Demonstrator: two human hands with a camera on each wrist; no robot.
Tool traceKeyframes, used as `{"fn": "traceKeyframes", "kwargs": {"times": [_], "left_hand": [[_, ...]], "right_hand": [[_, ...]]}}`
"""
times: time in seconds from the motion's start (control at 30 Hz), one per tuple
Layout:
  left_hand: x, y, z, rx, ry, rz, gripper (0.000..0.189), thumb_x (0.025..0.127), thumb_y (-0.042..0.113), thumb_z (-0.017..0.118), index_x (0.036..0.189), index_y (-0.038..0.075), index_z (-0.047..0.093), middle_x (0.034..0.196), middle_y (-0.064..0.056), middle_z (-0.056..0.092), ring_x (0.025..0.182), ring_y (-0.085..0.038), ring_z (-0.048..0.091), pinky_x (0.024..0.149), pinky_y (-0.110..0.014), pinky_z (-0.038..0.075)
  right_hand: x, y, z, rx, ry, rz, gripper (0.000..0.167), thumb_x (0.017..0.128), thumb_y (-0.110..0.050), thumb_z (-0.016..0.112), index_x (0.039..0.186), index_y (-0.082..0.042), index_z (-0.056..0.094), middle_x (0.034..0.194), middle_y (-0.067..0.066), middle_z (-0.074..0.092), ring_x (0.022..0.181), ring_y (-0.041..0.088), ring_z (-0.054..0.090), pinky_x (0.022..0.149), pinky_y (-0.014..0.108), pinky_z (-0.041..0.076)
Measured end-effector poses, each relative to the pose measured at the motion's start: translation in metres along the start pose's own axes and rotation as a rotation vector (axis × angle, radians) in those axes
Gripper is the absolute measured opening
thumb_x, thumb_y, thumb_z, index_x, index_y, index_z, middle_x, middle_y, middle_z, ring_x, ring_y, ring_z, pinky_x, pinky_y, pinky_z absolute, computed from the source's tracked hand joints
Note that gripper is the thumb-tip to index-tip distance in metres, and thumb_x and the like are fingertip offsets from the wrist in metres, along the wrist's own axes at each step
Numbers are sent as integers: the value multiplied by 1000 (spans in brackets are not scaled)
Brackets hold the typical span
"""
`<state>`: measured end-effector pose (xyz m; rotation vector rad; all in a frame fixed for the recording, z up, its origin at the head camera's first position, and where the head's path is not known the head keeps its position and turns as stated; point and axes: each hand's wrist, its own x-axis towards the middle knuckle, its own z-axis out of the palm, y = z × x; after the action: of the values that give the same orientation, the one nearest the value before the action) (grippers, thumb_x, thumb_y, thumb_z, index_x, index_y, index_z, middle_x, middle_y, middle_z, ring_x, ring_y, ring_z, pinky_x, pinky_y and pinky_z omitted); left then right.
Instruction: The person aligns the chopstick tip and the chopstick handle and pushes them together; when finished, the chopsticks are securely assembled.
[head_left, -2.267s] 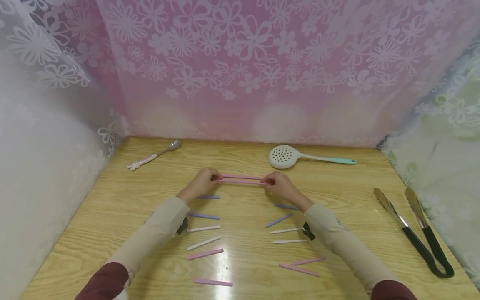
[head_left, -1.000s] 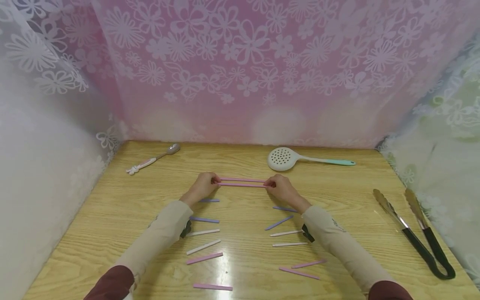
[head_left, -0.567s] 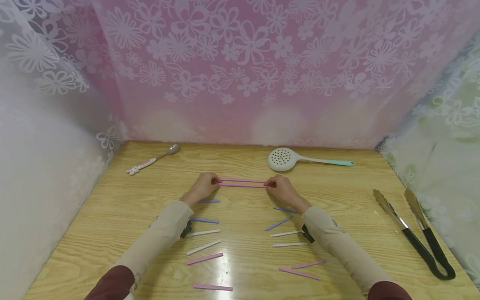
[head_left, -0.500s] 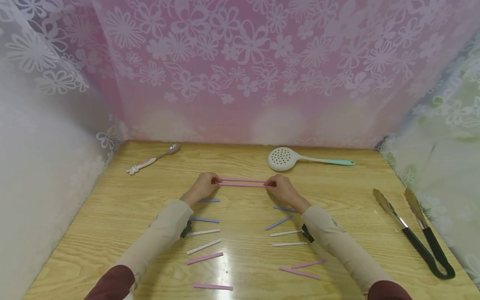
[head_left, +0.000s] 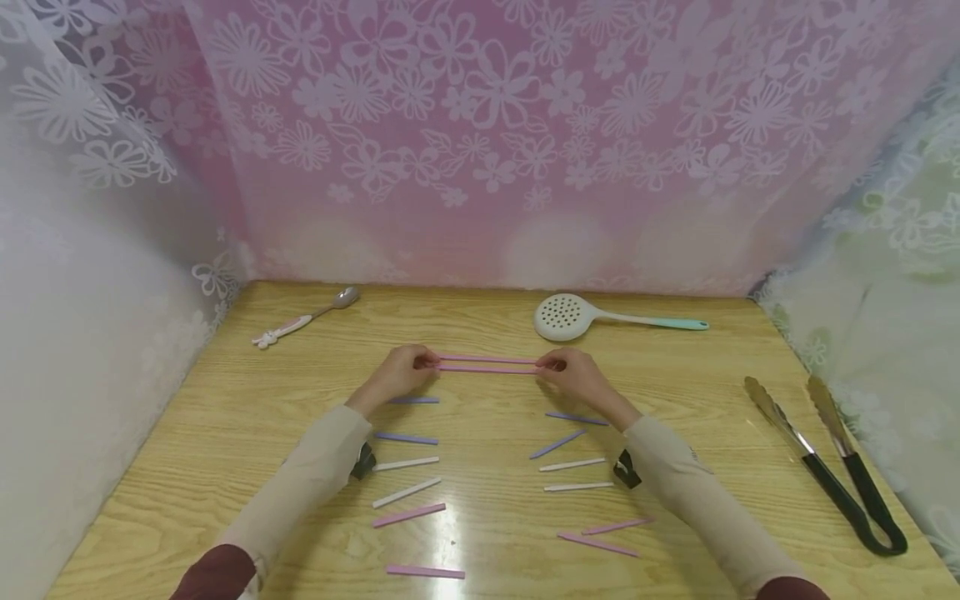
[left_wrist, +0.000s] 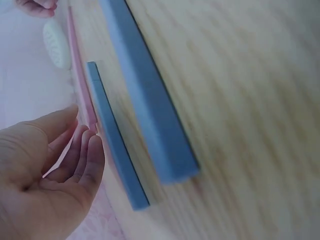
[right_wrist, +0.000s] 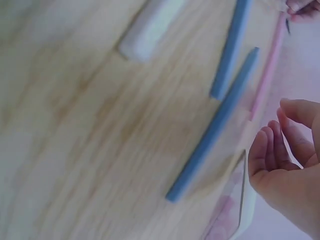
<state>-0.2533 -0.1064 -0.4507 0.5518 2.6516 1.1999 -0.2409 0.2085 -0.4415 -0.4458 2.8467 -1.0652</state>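
Observation:
Two thin pink sticks, a far one (head_left: 487, 360) and a near one (head_left: 487, 370), lie parallel across the middle of the table. At their left ends is my left hand (head_left: 399, 372), its fingers loosely bent; in the left wrist view the fingertips (left_wrist: 94, 145) are right by the end of a pink stick (left_wrist: 80, 75). My right hand (head_left: 581, 377) is at the right ends. The right wrist view shows its relaxed fingers (right_wrist: 259, 147) with nothing between them, a little apart from the pink stick (right_wrist: 267, 70). Blue sticks (head_left: 407, 438) (right_wrist: 215, 130) lie nearer, below both hands.
White sticks (head_left: 407, 492) and more pink sticks (head_left: 425, 572) lie in left and right groups toward the front. At the back are a spoon (head_left: 347, 297) with a rabbit handle and a skimmer (head_left: 562, 317). Black-handled tongs (head_left: 855, 492) lie at the right. Flowered curtains surround the table.
My hands first pinched the ends of the two pink sticks and set them slightly nearer. Now the fingers have loosened, the right hand moving right and the left slightly left; the sticks stay.

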Motion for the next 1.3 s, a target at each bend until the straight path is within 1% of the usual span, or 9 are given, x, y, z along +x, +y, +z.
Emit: {"fn": "traceKeyframes", "kwargs": {"times": [0.13,0.23,0.4,0.53,0.63,0.83,1.07,1.17,1.3], "left_hand": [[-9,-1,-4,-12,-4,33,24,93,11,62,112,-3,64,103,-14,66,94,-24,60,84,-35,51],[-18,-3,-7,-31,-11,23,25,94,14,61,113,-1,64,106,-12,66,98,-25,60,88,-38,50],[-35,-12,-11,-55,-19,12,26,94,17,61,114,0,65,109,-12,66,101,-26,60,90,-41,49],[-48,-21,-14,-80,-26,16,25,94,17,61,112,1,66,110,-13,67,103,-28,61,92,-43,49],[-55,-26,-14,-101,-21,14,24,93,17,61,112,2,67,110,-12,68,104,-27,62,93,-43,48],[-57,-30,-13,-135,-27,32,25,94,17,61,113,2,67,110,-12,68,105,-28,62,94,-44,48],[-58,-31,-14,-168,-92,39,28,92,15,63,116,0,64,115,-13,65,108,-29,59,98,-47,44],[-58,-30,-13,-147,-100,44,27,92,13,63,115,1,65,112,-12,66,105,-27,59,96,-45,46],[-57,-30,-12,-88,-100,65,23,92,10,62,112,0,66,106,-10,66,99,-23,59,90,-41,48]], "right_hand": [[-9,2,-8,21,3,8,20,90,-14,65,102,1,70,92,12,68,83,23,60,76,36,50],[-17,8,-12,46,-14,29,21,90,-13,64,103,2,69,95,13,68,85,23,61,76,34,50],[-36,19,-16,71,-50,72,24,91,-17,64,106,2,68,97,12,68,87,21,61,75,31,50],[-50,25,-20,82,-43,106,27,92,-21,64,107,2,68,98,12,68,88,22,61,77,33,50],[-58,28,-23,84,-25,132,28,92,-22,64,107,1,68,101,12,68,91,23,62,78,35,50],[-68,34,-25,107,-39,139,26,92,-19,64,108,1,67,103,12,68,93,22,62,78,32,50],[-72,36,-24,85,-103,106,27,89,-18,68,109,0,68,103,11,67,91,19,59,76,28,48],[-72,36,-25,65,-137,83,27,87,-16,69,109,0,68,100,9,65,86,16,53,73,26,46],[-72,37,-26,49,-149,63,22,87,-12,69,105,1,69,89,5,62,79,14,48,66,23,43]]}}
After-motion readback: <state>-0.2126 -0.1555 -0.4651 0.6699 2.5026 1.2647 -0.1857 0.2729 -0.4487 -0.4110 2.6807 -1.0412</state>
